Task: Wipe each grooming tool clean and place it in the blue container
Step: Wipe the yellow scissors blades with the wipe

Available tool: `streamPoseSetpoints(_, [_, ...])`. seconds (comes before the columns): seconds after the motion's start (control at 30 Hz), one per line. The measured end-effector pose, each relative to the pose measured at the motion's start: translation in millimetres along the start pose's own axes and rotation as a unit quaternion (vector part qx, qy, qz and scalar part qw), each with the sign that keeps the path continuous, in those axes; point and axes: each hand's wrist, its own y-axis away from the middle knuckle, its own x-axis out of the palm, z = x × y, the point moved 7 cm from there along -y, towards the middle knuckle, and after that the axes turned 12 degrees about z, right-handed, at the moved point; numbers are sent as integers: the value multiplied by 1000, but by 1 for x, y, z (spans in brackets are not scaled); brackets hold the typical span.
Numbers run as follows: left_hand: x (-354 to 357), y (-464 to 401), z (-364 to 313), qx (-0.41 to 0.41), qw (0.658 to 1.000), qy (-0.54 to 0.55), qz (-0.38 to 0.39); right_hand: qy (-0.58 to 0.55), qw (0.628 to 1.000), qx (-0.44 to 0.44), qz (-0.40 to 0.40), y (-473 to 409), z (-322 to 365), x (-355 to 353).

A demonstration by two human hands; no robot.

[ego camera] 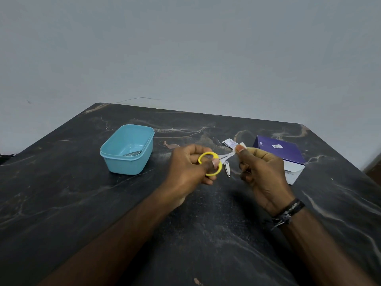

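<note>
My left hand [189, 164] grips the yellow handles of small scissors [212, 162], blades pointing right. My right hand [259, 168] pinches a white wipe [239, 146] around the blade tips. A silver nail clipper [226, 168] lies on the dark table just below the scissors, between my hands. The blue container [127, 150] stands to the left, with a thin metal tool [133, 153] lying inside it.
A purple and white box [282, 151] sits at the right, behind my right hand. A torn white sachet [229, 143] lies behind the scissors. The dark marbled table [82, 203] ends at a grey wall.
</note>
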Motion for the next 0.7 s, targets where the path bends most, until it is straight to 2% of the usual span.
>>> streamPoseSetpoints(0.2, [-29,1,-6,33,985,94,-139,52,990,75,109,3,-11,17])
streamPoseSetpoints(0.33, [-33,3,-7,40,981,89,-168,108,970,112,187,11,-19,37])
streamPoseSetpoints(0.6, [-39,4,-14,71,973,111,-189,131,970,110,171,7,-9,24])
streamPoseSetpoints(0.7, [-39,6,-15,80,972,111,-193,164,957,136,198,10,-12,26])
